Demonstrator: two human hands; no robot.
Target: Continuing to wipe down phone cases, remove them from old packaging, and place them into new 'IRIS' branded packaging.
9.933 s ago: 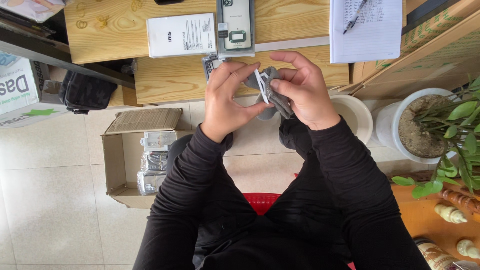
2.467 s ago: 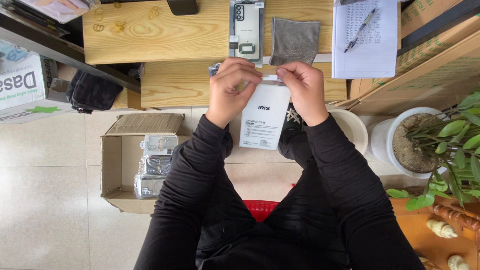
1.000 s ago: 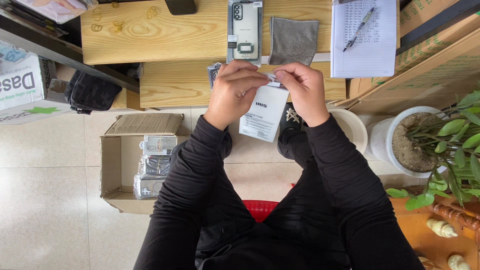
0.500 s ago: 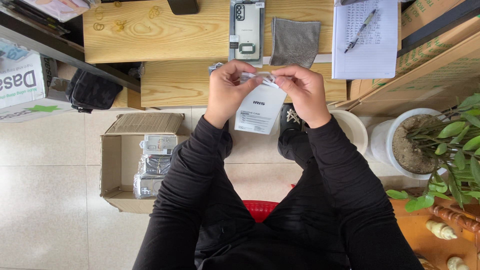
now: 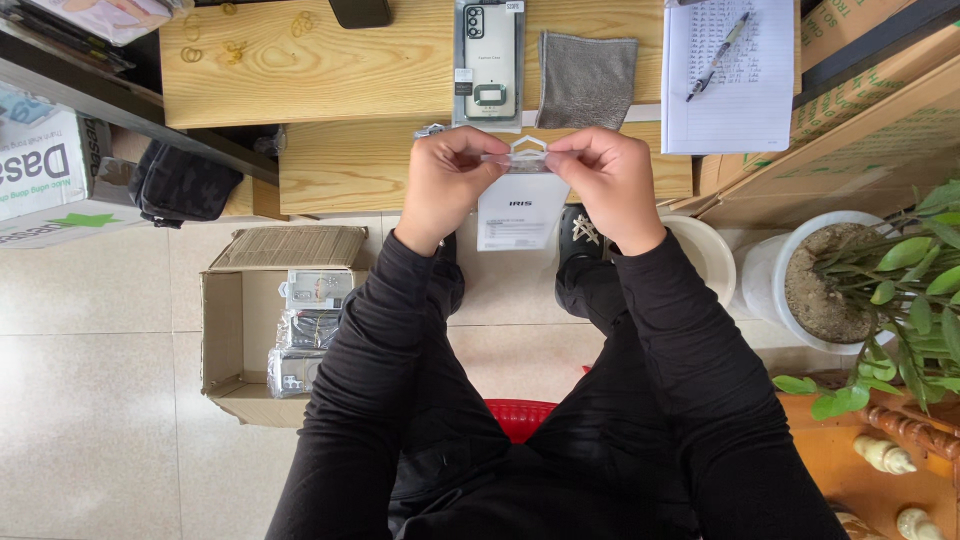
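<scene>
I see the wooden surface [image 5: 360, 70] filling the twelve o'clock stretch, and an open cardboard box [image 5: 225, 335] on the floor at about eight o'clock, packed goods inside it. At one o'clock a lined notepad [image 5: 735, 95] lies with a pen [image 5: 717, 43] on it. A grey cloth [image 5: 587, 78] sits just beside a packaged phone case [image 5: 487, 62] at twelve. Below these, my left hand [image 5: 443, 185] and right hand [image 5: 610, 180] meet over the surface's near edge, each grip pinched shut on the top edge of a clear flat package [image 5: 520, 205], whose white card hangs down between the wrists.
</scene>
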